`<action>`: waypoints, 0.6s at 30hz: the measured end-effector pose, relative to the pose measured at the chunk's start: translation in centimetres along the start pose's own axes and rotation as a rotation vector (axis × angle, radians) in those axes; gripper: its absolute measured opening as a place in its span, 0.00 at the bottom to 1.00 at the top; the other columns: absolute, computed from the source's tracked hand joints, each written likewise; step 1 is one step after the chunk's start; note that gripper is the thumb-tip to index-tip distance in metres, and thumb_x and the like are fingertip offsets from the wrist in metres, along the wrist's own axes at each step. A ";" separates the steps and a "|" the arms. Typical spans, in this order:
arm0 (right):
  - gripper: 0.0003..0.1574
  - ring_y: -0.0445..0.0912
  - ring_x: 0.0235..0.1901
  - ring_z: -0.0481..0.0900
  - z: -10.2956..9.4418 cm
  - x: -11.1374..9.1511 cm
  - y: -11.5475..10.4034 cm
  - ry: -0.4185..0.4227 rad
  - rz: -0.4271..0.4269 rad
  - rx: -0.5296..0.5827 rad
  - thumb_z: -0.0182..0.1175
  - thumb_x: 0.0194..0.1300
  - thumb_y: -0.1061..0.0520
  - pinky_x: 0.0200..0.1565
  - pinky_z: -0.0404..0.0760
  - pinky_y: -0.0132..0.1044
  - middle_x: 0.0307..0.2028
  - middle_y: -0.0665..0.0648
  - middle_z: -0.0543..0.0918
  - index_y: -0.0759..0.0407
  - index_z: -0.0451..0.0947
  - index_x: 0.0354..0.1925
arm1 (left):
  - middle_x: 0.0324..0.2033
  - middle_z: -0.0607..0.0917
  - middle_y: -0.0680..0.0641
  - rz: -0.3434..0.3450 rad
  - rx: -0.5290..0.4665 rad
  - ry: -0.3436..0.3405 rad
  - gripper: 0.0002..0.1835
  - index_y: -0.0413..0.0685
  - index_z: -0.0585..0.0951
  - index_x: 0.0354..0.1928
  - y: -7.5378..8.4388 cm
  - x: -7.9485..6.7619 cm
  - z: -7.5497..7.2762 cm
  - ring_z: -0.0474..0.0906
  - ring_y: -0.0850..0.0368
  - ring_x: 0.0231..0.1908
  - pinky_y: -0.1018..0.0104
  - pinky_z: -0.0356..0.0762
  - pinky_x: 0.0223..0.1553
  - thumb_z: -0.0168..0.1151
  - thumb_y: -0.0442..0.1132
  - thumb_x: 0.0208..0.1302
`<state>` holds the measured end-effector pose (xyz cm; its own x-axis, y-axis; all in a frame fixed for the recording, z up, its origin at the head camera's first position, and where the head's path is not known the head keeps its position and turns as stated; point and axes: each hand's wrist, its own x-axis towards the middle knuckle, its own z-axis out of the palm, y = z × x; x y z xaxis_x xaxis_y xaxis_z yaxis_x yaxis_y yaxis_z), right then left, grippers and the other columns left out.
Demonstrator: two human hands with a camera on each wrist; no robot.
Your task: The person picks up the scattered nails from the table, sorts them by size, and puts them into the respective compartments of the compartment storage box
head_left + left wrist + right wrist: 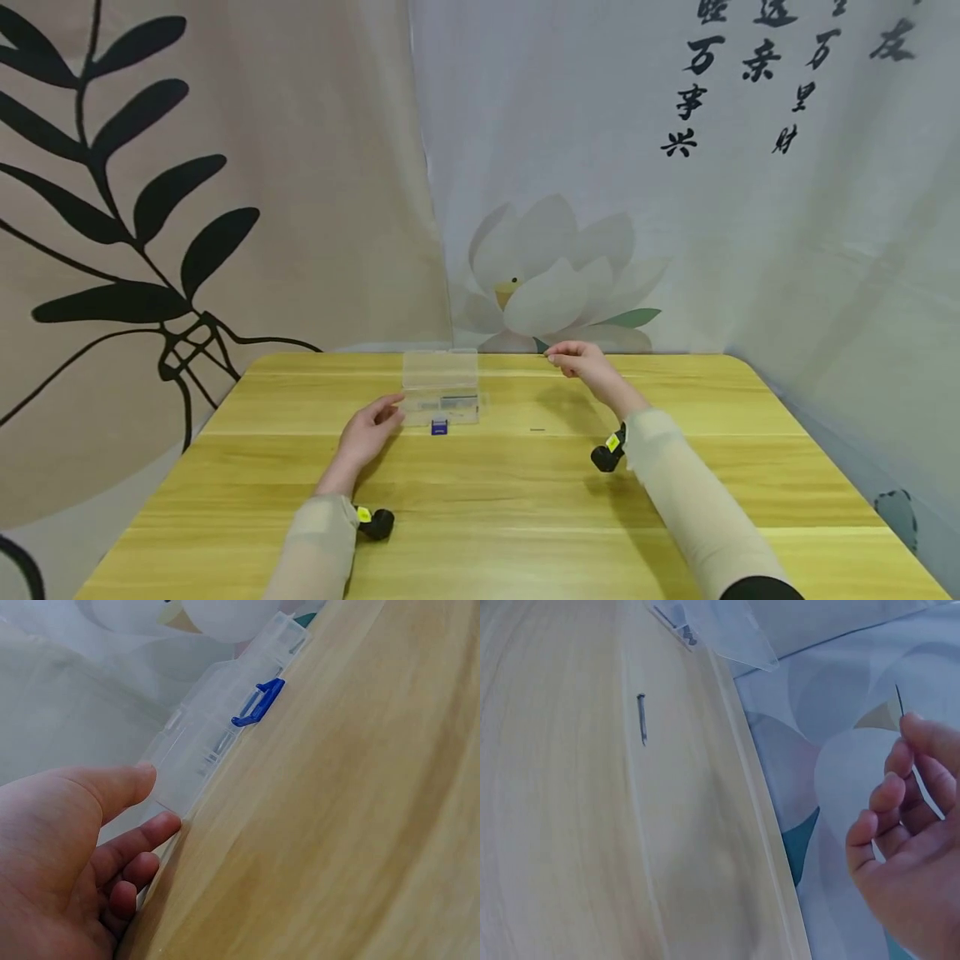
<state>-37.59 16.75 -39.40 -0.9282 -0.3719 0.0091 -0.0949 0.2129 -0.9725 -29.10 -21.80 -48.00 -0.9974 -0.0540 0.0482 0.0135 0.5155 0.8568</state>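
Note:
A clear plastic box [440, 407] with a raised lid [440, 368] and a blue latch [439, 427] stands near the table's back edge. At its left side is my left hand [371, 429], thumb and index fingertip right at the near left corner in the left wrist view. My right hand [581, 364] is raised over the back edge, right of the box. Between thumb and index finger it pinches a thin dark nail [899, 698], its point sticking up past the fingertips. Another nail [642, 720] lies on the table, between the box and my right forearm.
Several nails [687, 634] show inside the box. The wooden table [480, 517] ends at a printed cloth backdrop [337, 208] hanging behind it. Each wrist carries a small black camera [378, 524].

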 end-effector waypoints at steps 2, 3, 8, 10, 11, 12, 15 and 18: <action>0.14 0.48 0.26 0.64 0.0 0.3 0.4 -0.007 -0.001 -0.004 0.56 0.71 0.61 0.33 0.67 0.37 0.28 0.55 0.72 0.71 0.77 0.49 | 0.49 0.80 0.44 0.001 0.000 0.001 0.22 0.50 0.75 0.65 0.1 0.0 0.0 0.73 0.50 0.46 0.53 0.70 0.48 0.57 0.44 0.72; 0.14 0.48 0.26 0.64 0.0 0.6 0.8 -0.005 -0.003 -0.007 0.56 0.71 0.61 0.33 0.67 0.37 0.28 0.55 0.72 0.70 0.78 0.48 | 0.49 0.80 0.44 0.004 0.002 0.002 0.22 0.50 0.75 0.65 0.1 0.0 0.0 0.73 0.50 0.45 0.53 0.70 0.47 0.57 0.44 0.72; 0.14 0.45 0.27 0.66 0.3 2.0 2.5 0.039 -0.007 -0.045 0.58 0.70 0.58 0.34 0.69 0.37 0.32 0.56 0.77 0.69 0.79 0.48 | 0.49 0.80 0.45 0.005 0.011 0.005 0.22 0.50 0.75 0.65 0.0 0.0 0.0 0.73 0.50 0.45 0.53 0.70 0.47 0.57 0.44 0.72; 0.16 0.44 0.32 0.71 1.0 2.3 2.7 0.060 -0.013 -0.078 0.59 0.70 0.57 0.39 0.72 0.41 0.38 0.59 0.81 0.69 0.79 0.48 | 0.49 0.80 0.44 0.002 0.010 0.007 0.22 0.50 0.75 0.65 0.0 0.0 -0.1 0.73 0.49 0.46 0.52 0.70 0.48 0.57 0.44 0.72; 0.17 0.45 0.35 0.73 1.4 2.4 2.7 0.065 -0.018 -0.093 0.59 0.70 0.57 0.42 0.73 0.45 0.42 0.61 0.82 0.70 0.79 0.49 | 0.50 0.80 0.44 0.001 0.010 0.008 0.22 0.50 0.75 0.65 -0.1 0.0 -0.1 0.73 0.48 0.47 0.52 0.70 0.49 0.57 0.44 0.72; 0.18 0.46 0.39 0.75 1.9 2.5 2.8 0.072 -0.016 -0.105 0.59 0.70 0.56 0.46 0.73 0.48 0.46 0.62 0.82 0.71 0.79 0.50 | 0.50 0.80 0.44 0.001 0.007 0.009 0.22 0.50 0.75 0.65 -0.1 0.0 -0.1 0.74 0.48 0.48 0.51 0.70 0.50 0.57 0.44 0.72; 0.20 0.50 0.48 0.76 3.7 2.7 2.8 0.071 -0.005 -0.110 0.59 0.69 0.55 0.52 0.70 0.56 0.51 0.61 0.82 0.71 0.78 0.51 | 0.51 0.80 0.43 0.000 0.007 0.007 0.22 0.50 0.74 0.65 -0.2 0.1 -0.2 0.74 0.47 0.50 0.49 0.70 0.53 0.57 0.44 0.72; 0.18 0.56 0.48 0.75 5.6 2.9 2.9 0.047 -0.006 -0.114 0.60 0.68 0.57 0.52 0.70 0.57 0.49 0.61 0.82 0.70 0.80 0.49 | 0.52 0.80 0.44 0.001 0.000 0.003 0.22 0.51 0.74 0.65 -0.3 0.1 -0.1 0.73 0.48 0.51 0.49 0.70 0.53 0.57 0.44 0.72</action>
<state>-38.56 11.19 -43.52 -0.9432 -0.3310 0.0284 -0.1382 0.3132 -0.9396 -29.15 -22.03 -48.16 -0.9971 -0.0565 0.0504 0.0140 0.5156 0.8567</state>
